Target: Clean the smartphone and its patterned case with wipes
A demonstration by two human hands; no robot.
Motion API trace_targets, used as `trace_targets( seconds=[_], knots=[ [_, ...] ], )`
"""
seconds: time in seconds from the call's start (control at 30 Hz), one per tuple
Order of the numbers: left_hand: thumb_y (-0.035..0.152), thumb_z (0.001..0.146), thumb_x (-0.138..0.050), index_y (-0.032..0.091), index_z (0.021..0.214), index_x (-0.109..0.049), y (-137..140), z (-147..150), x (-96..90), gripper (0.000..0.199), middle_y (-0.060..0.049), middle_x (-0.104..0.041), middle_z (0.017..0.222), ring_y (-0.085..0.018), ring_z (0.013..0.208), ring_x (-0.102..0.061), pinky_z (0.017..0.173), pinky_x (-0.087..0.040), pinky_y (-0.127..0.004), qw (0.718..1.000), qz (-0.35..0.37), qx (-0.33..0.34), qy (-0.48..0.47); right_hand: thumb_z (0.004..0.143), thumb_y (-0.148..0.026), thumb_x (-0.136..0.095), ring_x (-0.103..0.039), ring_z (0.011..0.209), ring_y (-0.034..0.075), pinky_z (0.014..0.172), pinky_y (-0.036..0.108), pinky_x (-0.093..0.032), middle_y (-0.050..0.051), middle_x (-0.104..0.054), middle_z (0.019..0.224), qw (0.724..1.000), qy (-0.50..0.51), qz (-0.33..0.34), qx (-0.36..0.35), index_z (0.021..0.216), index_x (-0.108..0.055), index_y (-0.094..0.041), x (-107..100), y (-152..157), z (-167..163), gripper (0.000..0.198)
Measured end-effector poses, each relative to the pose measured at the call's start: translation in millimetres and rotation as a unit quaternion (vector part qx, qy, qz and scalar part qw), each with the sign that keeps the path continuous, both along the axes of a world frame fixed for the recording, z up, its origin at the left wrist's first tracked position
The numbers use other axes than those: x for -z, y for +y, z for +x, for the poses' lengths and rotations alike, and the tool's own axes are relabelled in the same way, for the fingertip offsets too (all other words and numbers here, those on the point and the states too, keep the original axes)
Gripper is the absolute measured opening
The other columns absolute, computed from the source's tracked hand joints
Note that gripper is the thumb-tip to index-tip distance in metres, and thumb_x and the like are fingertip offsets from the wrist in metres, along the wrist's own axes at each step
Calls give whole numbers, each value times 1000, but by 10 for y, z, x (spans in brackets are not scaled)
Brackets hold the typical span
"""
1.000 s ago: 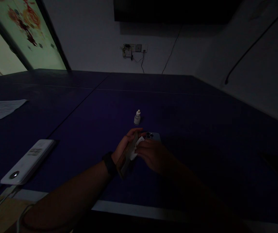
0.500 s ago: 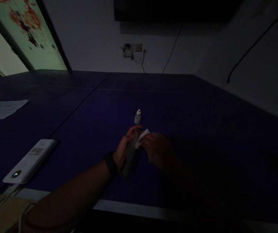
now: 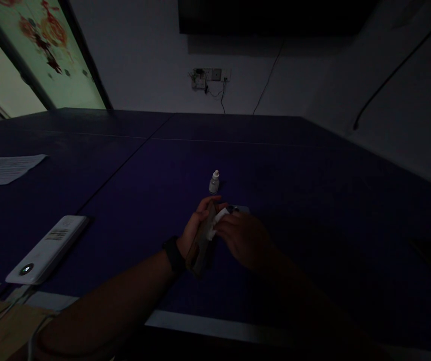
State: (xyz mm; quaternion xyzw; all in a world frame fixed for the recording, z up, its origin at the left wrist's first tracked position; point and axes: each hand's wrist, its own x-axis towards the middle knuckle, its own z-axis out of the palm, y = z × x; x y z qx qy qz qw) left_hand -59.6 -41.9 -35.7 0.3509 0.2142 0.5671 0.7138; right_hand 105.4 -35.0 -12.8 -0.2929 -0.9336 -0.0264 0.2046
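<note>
The dark blue table (image 3: 313, 190) bore papers (image 3: 8, 169) at left, a white power bank (image 3: 51, 248) near left, a small bottle (image 3: 214, 184) and a half-hidden phone (image 3: 243, 208).

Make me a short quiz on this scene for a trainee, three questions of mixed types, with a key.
1. Multiple choice: the left hand holds a thin flat piece. What does the right hand hold?
A) a pen
B) a white tissue-like piece
C) a pair of scissors

2. True or false: the small bottle stands upright on the table.

3. Fill in the blank: the long white device with a round display lies to the person's ____.

Key:
1. B
2. True
3. left
</note>
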Motion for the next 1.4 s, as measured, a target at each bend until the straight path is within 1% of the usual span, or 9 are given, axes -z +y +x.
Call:
trace_targets(
  seconds=[0.2,0.33,0.53,0.67,0.83,1.0,1.17,1.3,1.4],
  knots=[
    [43,81,-70,24,120,-63,0,-10,13,44,-7,-69,122,-25,117,-63,105,-44,-40,999,23,-18,20,97,-15,-64,-60,83,19,72,34,-36,1,-72,89,999,-8,2,-50,89,-71,-23,-23,-55,-34,14],
    [48,81,-69,25,124,-61,-3,-8,16,49,-8,-68,128,-25,113,-64,101,-45,-41,998,32,-38,23,101,-13,-57,-57,78,21,68,35,-33,5,-70,83,999,24,26,20,91,-72,-19,-17,-72,-48,19],
    [42,80,-70,25,121,-63,18,-10,-10,45,-6,-69,127,-23,126,-58,117,-34,-40,995,47,-76,38,98,-16,-63,-58,80,19,70,33,-36,0,-72,86,991,12,-12,-132,90,-70,-21,-5,-137,-73,12],
    [45,81,-68,25,121,-62,29,-34,-43,45,-6,-69,126,-24,122,-61,115,-37,-43,994,48,-98,22,102,-13,-56,-55,78,20,70,35,-34,3,-73,90,998,35,36,-44,97,-71,-20,25,-139,-89,18],
    [41,78,-72,25,116,-64,19,-4,-13,42,-4,-70,119,-21,117,-61,112,-39,-39,995,20,-96,29,99,-15,-59,-56,80,19,69,35,-33,1,-71,86,991,-14,23,-129,90,-69,-21,31,-148,-90,14],
    [44,78,-71,25,115,-64,16,7,-8,42,-5,-70,116,-23,113,-62,107,-42,-40,994,23,-103,40,100,-14,-57,-54,77,20,69,37,-31,3,-72,85,998,20,53,-41,92,-70,-20,7,-150,-79,17],
    [38,79,-71,25,113,-65,16,7,-27,37,-4,-70,115,-22,114,-62,111,-40,-41,993,7,-113,40,100,-15,-59,-58,80,18,71,34,-35,2,-72,87,988,-9,-2,-157,89,-70,-19,6,-174,-89,15],
    [42,80,-69,25,113,-65,35,-14,-24,39,-5,-70,114,-23,112,-63,108,-42,-42,990,17,-135,34,100,-14,-59,-57,79,19,72,35,-35,3,-72,89,998,14,5,-67,92,-70,-20,9,-200,-112,15],
    [40,78,-71,25,113,-65,37,-30,-17,38,-4,-70,115,-22,114,-62,110,-40,-41,989,26,-139,47,97,-13,-62,-59,81,18,72,35,-36,2,-73,91,993,-11,-45,-112,93,-71,-20,3,-216,-128,13]
  ],
)
